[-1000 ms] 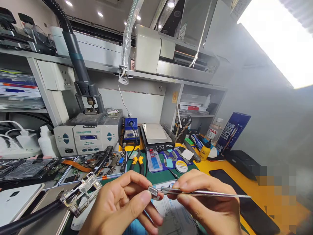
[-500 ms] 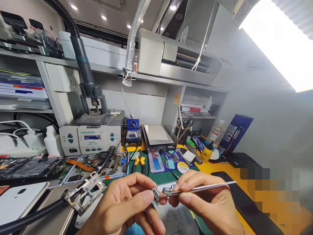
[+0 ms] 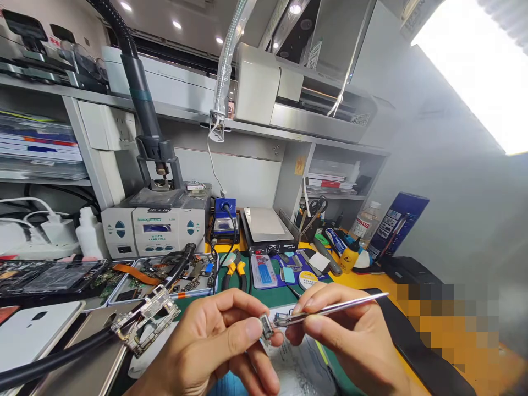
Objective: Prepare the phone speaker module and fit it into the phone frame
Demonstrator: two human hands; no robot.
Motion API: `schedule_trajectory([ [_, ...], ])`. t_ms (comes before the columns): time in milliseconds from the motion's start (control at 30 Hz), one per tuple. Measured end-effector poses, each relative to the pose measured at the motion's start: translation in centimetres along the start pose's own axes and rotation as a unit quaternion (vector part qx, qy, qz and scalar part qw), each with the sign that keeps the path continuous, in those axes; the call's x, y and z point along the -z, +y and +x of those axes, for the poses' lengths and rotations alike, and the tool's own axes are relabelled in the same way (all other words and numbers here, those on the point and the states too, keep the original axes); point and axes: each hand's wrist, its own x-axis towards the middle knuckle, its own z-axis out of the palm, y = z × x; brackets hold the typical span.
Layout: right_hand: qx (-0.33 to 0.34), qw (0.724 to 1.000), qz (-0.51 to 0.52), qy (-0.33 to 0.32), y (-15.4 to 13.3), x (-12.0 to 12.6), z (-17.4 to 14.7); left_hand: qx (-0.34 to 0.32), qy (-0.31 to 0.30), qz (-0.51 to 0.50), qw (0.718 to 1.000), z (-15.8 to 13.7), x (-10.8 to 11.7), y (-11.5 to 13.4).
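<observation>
Green mat (image 3: 280,296) apparently lies beneath the tweezers (image 3: 340,306).

Yep, electronics repair workshop. Solder station (image 3: 159,231) and hot plate (image 3: 268,224) along the worktop (image 3: 359,279)'s back edge, tray (image 3: 197,293) of circuit boards (image 3: 192,284) in front.

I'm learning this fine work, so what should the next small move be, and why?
I'd probably steady the small metal part before moving the tweezers: the left hand pinches it, and the tweezers in the right hand point toward it from close by; whether they touch is too small to tell.
</observation>
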Motion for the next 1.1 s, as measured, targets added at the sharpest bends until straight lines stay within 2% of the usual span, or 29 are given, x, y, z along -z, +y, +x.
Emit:
schedule_trajectory([
  [400,-0.009,1.0,0.022,-0.016,-0.24,-0.11,0.26,-0.015,-0.003,0.002,1.0,0.16,0.07,-0.16],
  [633,-0.012,1.0,0.014,-0.021,-0.28,-0.1,0.15,-0.002,-0.003,-0.007,1.0,-0.01,0.19,-0.24],
  [1100,0.012,0.999,-0.037,-0.021,-0.48,-0.24,0.09,0.011,0.011,0.006,1.0,-0.02,-0.11,0.17],
])
